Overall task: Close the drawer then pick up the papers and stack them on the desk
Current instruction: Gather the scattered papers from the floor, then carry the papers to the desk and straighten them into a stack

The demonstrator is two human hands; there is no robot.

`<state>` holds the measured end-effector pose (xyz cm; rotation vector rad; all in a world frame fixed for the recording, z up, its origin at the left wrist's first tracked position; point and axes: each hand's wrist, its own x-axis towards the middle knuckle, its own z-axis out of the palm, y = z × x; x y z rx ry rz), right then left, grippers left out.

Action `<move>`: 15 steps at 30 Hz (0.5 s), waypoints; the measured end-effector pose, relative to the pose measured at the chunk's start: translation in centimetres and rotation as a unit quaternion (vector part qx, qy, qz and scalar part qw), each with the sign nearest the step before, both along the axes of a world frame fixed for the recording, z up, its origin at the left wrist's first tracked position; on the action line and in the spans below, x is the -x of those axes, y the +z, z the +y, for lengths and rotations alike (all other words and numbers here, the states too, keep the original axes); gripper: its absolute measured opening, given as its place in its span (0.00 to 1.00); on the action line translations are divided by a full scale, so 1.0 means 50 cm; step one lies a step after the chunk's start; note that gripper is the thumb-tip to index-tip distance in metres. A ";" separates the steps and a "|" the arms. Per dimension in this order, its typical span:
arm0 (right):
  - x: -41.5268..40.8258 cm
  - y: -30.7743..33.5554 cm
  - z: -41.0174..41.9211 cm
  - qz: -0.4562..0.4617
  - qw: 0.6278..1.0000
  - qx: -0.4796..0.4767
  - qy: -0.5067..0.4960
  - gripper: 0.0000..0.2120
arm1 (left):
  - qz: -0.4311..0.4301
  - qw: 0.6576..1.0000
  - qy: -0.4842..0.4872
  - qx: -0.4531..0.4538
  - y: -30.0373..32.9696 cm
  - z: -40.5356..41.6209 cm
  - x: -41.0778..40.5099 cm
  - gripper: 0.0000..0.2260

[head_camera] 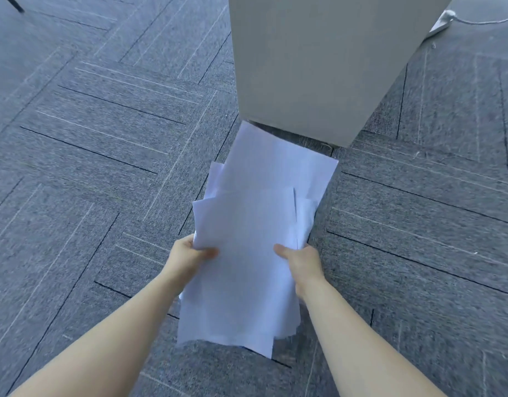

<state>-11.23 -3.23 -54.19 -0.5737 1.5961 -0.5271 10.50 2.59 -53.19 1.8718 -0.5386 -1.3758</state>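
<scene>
A loose bundle of white papers [247, 224] hangs above the grey carpet in the middle of the head view, its sheets fanned and uneven. My left hand [189, 253] grips the bundle's left edge, thumb on top. My right hand [297, 257] grips the right edge the same way. The far sheets reach to the foot of a pale grey cabinet [310, 67], whose side faces me. No drawer front is visible from here.
Grey carpet tiles [89, 167] with thin line patterns cover the floor all around. A white cable and plug [447, 18] lie at the upper right behind the cabinet. A dark furniture leg [13, 2] shows at the top left.
</scene>
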 end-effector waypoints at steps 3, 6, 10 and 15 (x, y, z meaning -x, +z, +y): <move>-0.021 0.205 -0.030 -0.035 0.996 0.082 0.019 0.05 | 0.008 0.998 0.048 0.048 0.185 -0.016 -0.010 0.11; -0.043 0.474 -0.066 -0.039 0.986 0.160 0.037 0.06 | -0.004 0.991 0.098 0.091 0.422 -0.040 -0.014 0.08; -0.062 0.865 -0.123 -0.040 0.970 0.233 0.051 0.02 | -0.008 0.977 0.138 0.161 0.788 -0.089 -0.016 0.12; -0.066 1.333 -0.236 -0.067 0.950 0.305 0.027 0.19 | 0.008 0.959 0.126 0.252 1.241 -0.226 -0.016 0.08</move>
